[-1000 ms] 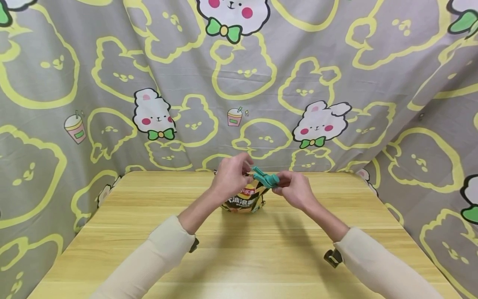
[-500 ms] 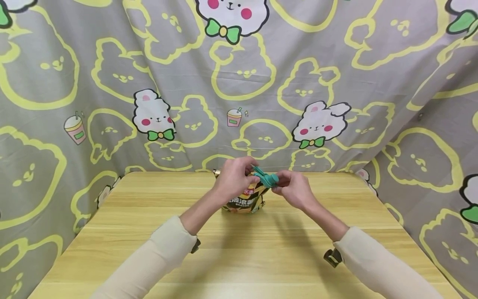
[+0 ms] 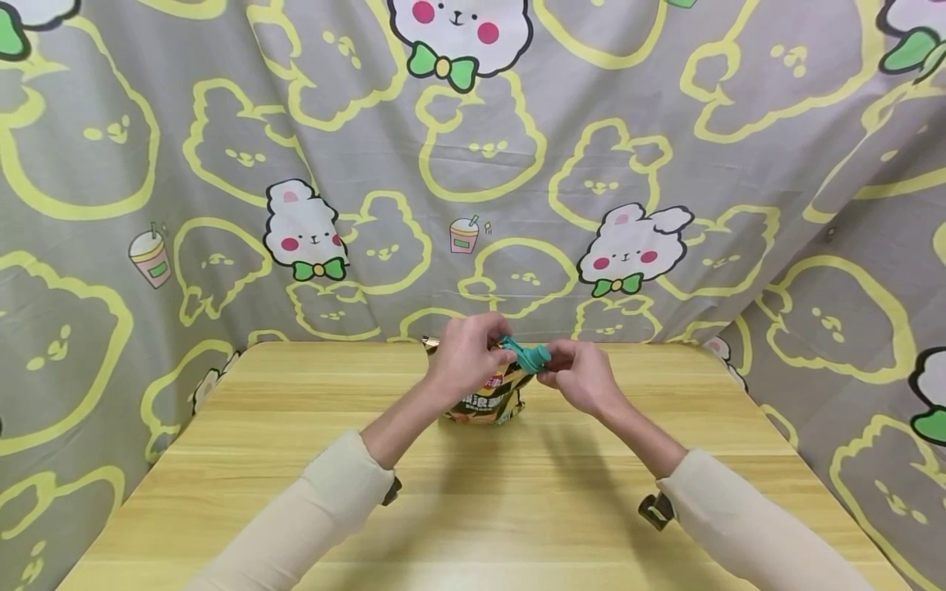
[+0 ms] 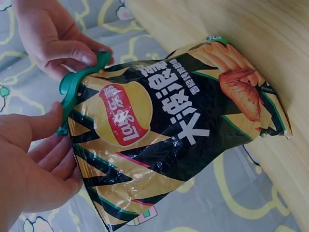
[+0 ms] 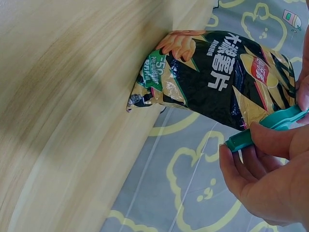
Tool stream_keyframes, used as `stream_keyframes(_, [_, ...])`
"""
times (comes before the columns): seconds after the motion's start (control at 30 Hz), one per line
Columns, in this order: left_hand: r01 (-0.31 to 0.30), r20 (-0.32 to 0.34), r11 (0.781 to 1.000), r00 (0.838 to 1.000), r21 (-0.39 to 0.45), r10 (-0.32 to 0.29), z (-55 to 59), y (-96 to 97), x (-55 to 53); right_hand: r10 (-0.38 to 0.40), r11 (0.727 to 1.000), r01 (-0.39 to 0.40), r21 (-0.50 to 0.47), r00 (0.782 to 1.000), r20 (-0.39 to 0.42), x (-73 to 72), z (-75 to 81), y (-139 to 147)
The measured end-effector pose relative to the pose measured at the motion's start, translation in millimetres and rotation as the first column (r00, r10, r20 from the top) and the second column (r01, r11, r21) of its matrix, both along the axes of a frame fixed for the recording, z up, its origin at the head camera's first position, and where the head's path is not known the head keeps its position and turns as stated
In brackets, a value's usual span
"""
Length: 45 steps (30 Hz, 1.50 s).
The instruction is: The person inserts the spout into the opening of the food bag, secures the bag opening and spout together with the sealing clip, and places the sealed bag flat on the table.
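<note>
A black and gold Lay's chip bag (image 3: 484,405) stands on its bottom end on the wooden table. Across its top edge lies a teal bag clip (image 3: 529,357) with a round spout-like cap. My left hand (image 3: 467,357) pinches the clip's left end together with the bag's edge; in the left wrist view its thumb presses on the clip (image 4: 70,99). At the capped end, my right hand (image 3: 587,376) grips between thumb and fingers. The right wrist view shows that thumb on top of the clip (image 5: 268,126), other fingers beneath. Part of the bag's top is hidden behind my left hand.
The light wooden table (image 3: 355,386) reaches out on both sides of the bag. Just behind it hangs a grey curtain (image 3: 510,197) with yellow cartoon outlines. Dark wrist straps (image 3: 656,510) show under the sleeves.
The clip's two arms, spread apart a second ago, are now pressed closer together. My left hand has shifted slightly right along the clip; my right hand has stayed nearly still.
</note>
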<state>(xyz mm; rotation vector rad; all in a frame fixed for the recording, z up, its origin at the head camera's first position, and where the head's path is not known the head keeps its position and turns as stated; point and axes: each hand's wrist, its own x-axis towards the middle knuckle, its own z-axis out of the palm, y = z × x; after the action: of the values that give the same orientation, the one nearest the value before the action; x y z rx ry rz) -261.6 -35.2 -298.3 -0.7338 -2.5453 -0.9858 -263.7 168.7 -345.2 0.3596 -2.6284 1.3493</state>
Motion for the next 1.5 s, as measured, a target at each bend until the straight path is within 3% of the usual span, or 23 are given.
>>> stream_keyframes(0.43, [0.008, -0.118, 1.000, 0.993, 0.000, -0.008, -10.4, 5.1, -3.7, -0.010, 1.000, 0.010, 0.003, 1.000, 0.002, 1.1, 1.1, -1.1])
stream_keyframes(0.87, [-0.027, -0.137, 0.999, 0.990, 0.033, 0.032, -12.6, 7.7, -7.6, 0.004, 1.000, -0.004, -0.012, 1.000, 0.009, 1.1, 1.7, -1.8])
stream_keyframes(1.17, [-0.034, -0.121, 0.998, 0.992, 0.047, 0.040, -13.9, 8.2, -9.5, 0.044, 0.999, -0.043, -0.006, 0.996, 0.080, 0.3, 10.2, -6.6])
stream_keyframes(1.5, [-0.029, -0.171, 0.998, 0.984, 0.061, 0.039, -15.3, 6.5, -9.0, 0.027, 0.999, -0.024, -0.034, 0.996, 0.087, -3.9, 12.6, -19.2])
